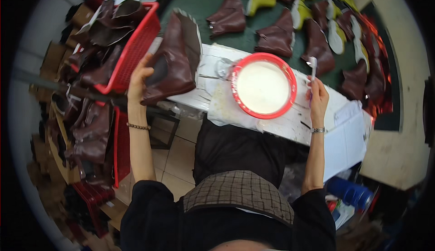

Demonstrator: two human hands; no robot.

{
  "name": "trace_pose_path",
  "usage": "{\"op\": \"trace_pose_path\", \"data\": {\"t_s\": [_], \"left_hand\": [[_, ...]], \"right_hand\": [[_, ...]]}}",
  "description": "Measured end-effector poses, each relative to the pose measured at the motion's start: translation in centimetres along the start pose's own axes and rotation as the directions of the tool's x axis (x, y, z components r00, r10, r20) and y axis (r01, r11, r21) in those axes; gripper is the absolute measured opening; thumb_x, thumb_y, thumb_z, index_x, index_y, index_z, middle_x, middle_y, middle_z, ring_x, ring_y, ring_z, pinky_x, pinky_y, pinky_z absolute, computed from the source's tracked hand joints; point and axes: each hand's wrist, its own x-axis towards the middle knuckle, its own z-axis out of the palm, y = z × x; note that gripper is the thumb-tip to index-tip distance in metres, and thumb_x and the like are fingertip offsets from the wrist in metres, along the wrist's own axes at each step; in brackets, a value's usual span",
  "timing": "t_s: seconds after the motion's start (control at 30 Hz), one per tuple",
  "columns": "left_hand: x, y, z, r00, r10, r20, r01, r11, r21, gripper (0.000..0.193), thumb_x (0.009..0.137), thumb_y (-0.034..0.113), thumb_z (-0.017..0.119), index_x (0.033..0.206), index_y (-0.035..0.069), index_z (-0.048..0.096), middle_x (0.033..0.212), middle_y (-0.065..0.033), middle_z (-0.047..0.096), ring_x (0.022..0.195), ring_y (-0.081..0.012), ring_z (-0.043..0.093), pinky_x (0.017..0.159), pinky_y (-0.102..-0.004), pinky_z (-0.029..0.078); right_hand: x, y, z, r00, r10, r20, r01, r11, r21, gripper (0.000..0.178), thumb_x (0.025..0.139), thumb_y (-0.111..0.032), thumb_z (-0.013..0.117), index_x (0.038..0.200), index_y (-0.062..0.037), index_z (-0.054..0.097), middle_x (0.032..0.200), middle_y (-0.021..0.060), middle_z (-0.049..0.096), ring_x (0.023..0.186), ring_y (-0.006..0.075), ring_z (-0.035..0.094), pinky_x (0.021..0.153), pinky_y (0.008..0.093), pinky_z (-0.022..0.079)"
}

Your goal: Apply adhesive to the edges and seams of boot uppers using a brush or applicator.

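Note:
My left hand (139, 80) is closed on a dark brown leather boot upper (174, 63), held up at the left end of a narrow white bench (299, 126). Between the fingers of my right hand (319, 98) is a small brush like a toothbrush (313, 65), its pale head pointing up. The brush is just right of a round red basin (292, 87), apart from it. A milky white liquid (263, 87) fills much of the basin, and white smears mark its rim. Beside the basin on the left stands a small clear container (223, 67).
Several brown boot uppers (277, 33) and yellow-green pieces with pale soles (260, 4) lie on the dark green surface beyond. Red baskets (136, 43) piled with uppers stand at my left. White papers (344, 142) and a blue bottle (349, 192) are at the right.

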Motion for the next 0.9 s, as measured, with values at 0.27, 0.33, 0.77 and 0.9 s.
{"op": "trace_pose_path", "data": {"t_s": [0.27,0.33,0.77,0.9], "left_hand": [[2.2,-4.6,1.4,0.927,0.306,0.219,-0.355,0.521,0.776,0.063,0.094,0.033,0.074,0.143,-0.001,0.056,0.13,-0.0262,0.066,0.121,-0.0362,0.065,0.1,-0.0422,0.05],[1.6,-4.8,4.9,0.931,0.267,0.251,-0.352,0.466,0.812,0.075,0.089,0.039,0.078,0.146,-0.001,0.051,0.13,-0.0259,0.066,0.122,-0.0361,0.064,0.101,-0.0422,0.049],[-2.9,4.2,10.6,0.923,-0.131,0.362,-0.103,0.822,0.56,0.034,0.081,0.003,0.078,0.114,-0.004,0.073,0.094,-0.0049,0.075,0.087,-0.0106,0.068,0.08,-0.0258,0.054],[-5.2,4.4,12.6,0.771,-0.362,0.525,0.053,0.857,0.513,0.032,0.077,0.002,0.082,0.107,-0.003,0.073,0.087,-0.0052,0.074,0.075,-0.0105,0.069,0.069,-0.0241,0.054]], "right_hand": [[-5.9,-8.1,-0.2,0.945,-0.268,0.185,0.318,0.63,-0.709,0.013,0.09,-0.018,0.076,0.1,-0.0113,0.079,0.088,0.0027,0.068,0.075,0.0201,0.066,0.064,0.0337,0.05],[-6.5,-8.3,0.3,0.916,-0.322,0.24,0.386,0.542,-0.746,0.012,0.087,-0.018,0.077,0.097,-0.0119,0.079,0.087,0.0024,0.067,0.078,0.0241,0.067,0.065,0.0366,0.051],[-7.0,-9.5,0.3,0.957,-0.238,0.164,0.289,0.753,-0.591,0.015,0.091,-0.009,0.075,0.105,-0.007,0.078,0.091,0.0046,0.068,0.077,0.0168,0.065,0.067,0.028,0.051],[-4.7,-12.2,4.1,0.807,-0.527,0.267,0.583,0.784,-0.215,0.018,0.087,-0.006,0.077,0.105,-0.0081,0.079,0.093,0.0042,0.067,0.086,0.0183,0.064,0.076,0.0294,0.048]]}}
